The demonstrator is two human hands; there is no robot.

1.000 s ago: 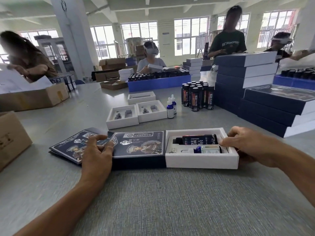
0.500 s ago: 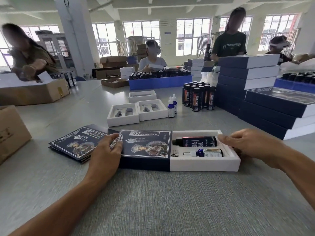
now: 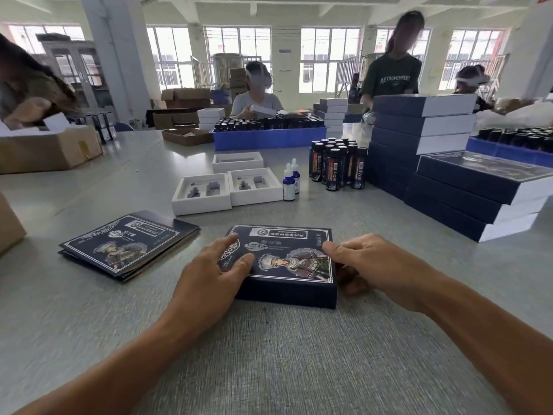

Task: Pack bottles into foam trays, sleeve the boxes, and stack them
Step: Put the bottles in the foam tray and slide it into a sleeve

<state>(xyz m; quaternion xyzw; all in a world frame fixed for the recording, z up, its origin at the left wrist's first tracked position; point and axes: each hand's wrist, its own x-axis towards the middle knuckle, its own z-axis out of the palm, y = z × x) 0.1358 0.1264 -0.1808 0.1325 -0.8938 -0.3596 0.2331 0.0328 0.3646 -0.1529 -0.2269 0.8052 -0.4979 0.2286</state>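
A dark blue sleeved box (image 3: 287, 259) with a printed portrait lies flat in front of me on the grey table; the white tray inside is hidden by the sleeve. My left hand (image 3: 215, 271) grips its left end, fingers on top. My right hand (image 3: 377, 265) presses against its right end. Flat blue sleeves (image 3: 125, 244) lie in a pile to the left. Behind stand two empty white foam trays (image 3: 203, 196) (image 3: 254, 187), a third tray (image 3: 238, 161), two blue dropper bottles (image 3: 289, 184) and a cluster of dark bottles (image 3: 338, 163).
Stacks of finished sleeved boxes (image 3: 466, 187) rise at the right. Blue crates of bottles (image 3: 269, 136) sit at the back. Cardboard boxes (image 3: 48, 148) stand at the left and left edge. Other people work across the table.
The white tray with its bottles has slid fully into the blue sleeve; my right hand pushed it leftward while my left hand held the sleeve. The box now sits closed between both hands.
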